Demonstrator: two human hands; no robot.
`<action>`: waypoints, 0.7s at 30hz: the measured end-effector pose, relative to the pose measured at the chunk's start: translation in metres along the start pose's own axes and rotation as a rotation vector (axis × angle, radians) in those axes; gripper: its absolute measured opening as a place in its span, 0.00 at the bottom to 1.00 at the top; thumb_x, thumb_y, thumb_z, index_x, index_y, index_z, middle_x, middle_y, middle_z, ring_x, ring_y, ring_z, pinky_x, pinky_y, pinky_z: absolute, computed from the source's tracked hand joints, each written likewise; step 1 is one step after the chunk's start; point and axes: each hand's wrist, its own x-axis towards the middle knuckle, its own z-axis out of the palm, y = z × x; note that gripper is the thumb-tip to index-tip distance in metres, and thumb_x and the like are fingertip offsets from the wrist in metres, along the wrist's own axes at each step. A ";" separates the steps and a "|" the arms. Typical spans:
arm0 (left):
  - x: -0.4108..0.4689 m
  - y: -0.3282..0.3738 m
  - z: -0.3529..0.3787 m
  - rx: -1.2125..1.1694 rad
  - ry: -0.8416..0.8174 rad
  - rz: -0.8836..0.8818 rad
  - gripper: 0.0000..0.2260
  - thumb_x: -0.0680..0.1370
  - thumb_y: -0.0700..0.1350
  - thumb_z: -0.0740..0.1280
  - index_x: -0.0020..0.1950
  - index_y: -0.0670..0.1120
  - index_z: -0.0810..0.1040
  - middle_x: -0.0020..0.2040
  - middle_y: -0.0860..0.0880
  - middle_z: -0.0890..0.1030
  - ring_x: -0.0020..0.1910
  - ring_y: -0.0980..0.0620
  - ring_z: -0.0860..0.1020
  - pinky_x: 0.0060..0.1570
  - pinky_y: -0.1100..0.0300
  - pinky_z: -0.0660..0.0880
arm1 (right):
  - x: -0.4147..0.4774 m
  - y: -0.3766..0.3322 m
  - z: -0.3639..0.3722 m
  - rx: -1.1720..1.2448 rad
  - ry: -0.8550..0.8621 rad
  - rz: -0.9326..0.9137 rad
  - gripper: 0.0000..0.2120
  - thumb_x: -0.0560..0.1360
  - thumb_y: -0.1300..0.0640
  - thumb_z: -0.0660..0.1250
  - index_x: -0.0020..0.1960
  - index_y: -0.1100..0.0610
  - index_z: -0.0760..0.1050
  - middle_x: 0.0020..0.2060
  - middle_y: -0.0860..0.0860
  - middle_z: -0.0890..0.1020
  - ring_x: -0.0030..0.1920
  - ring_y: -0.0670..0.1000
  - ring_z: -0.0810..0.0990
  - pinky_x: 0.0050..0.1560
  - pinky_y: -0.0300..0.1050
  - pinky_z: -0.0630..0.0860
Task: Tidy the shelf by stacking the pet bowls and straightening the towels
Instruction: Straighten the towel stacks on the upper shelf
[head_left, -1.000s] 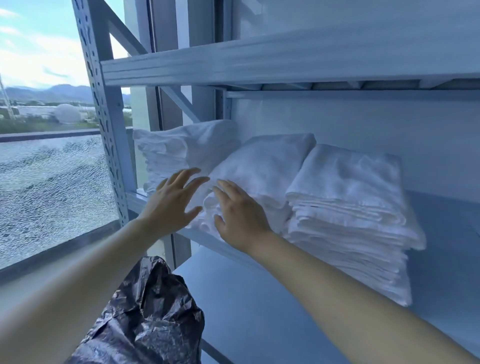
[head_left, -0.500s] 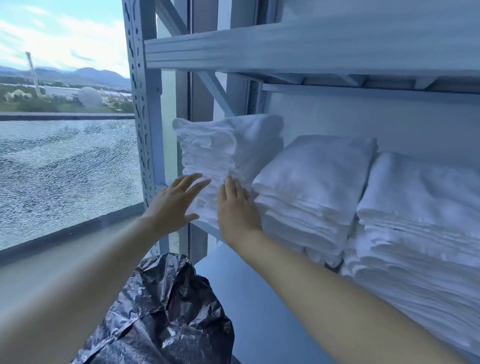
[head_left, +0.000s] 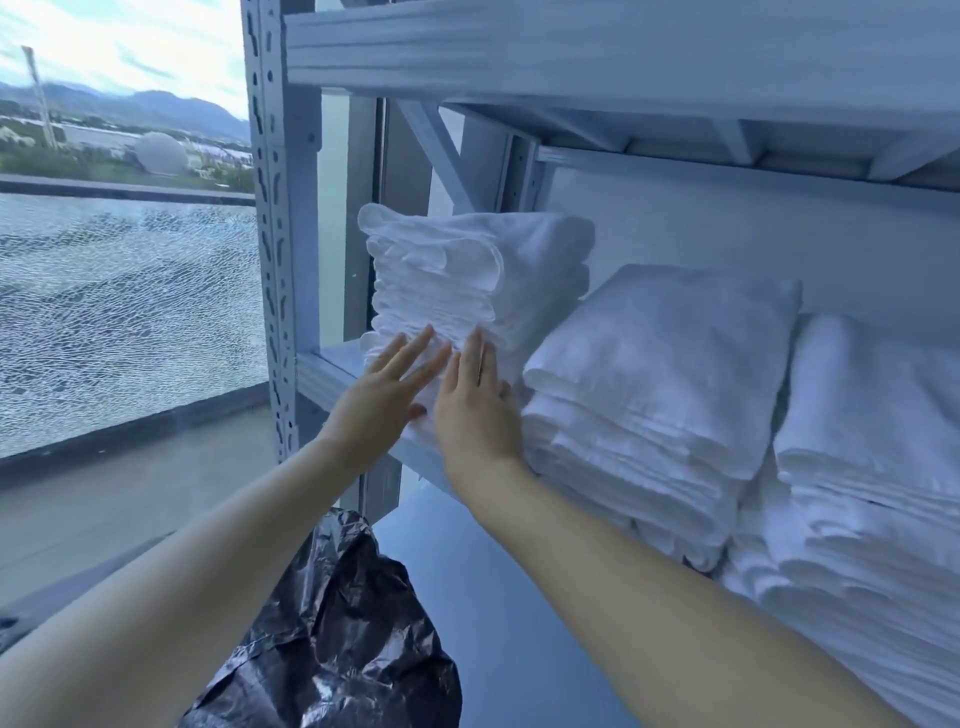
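At the left end of the metal shelf (head_left: 324, 371), both hands lie flat against the front of the leftmost towel stack (head_left: 483, 265).

The left hand (head_left: 382, 397) and right hand (head_left: 475, 410) touch the stack's lower folds with fingers straight and slightly spread, gripping nothing. The towels are white and look soft and light. I judge the folds would slump or slide if pushed at one spot, so broad palm pressure on the front edge, or a palm on each side, suits squaring them. The middle stack (head_left: 660, 374) and right stack (head_left: 872, 415), also white towels, sit just beside it on the same shelf. No label or writing is readable anywhere.
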 end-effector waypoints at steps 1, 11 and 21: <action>0.002 -0.001 0.001 0.004 0.003 0.001 0.37 0.75 0.41 0.68 0.72 0.57 0.46 0.74 0.57 0.44 0.75 0.46 0.51 0.66 0.49 0.66 | 0.002 0.001 0.001 -0.010 -0.004 0.009 0.30 0.79 0.64 0.54 0.72 0.71 0.39 0.73 0.67 0.41 0.74 0.63 0.46 0.69 0.57 0.64; 0.020 0.002 0.015 0.007 0.021 0.063 0.31 0.74 0.40 0.68 0.73 0.50 0.59 0.76 0.47 0.55 0.74 0.40 0.57 0.66 0.47 0.66 | 0.021 0.001 0.009 -0.008 -0.078 0.175 0.26 0.80 0.67 0.49 0.72 0.70 0.40 0.73 0.66 0.42 0.74 0.65 0.46 0.65 0.61 0.66; 0.032 -0.019 0.023 -0.006 -0.045 0.058 0.35 0.77 0.41 0.65 0.74 0.54 0.45 0.75 0.55 0.43 0.76 0.47 0.49 0.64 0.48 0.70 | 0.027 -0.001 0.012 0.069 -0.111 0.211 0.24 0.81 0.65 0.46 0.73 0.68 0.42 0.73 0.63 0.46 0.74 0.63 0.46 0.64 0.61 0.64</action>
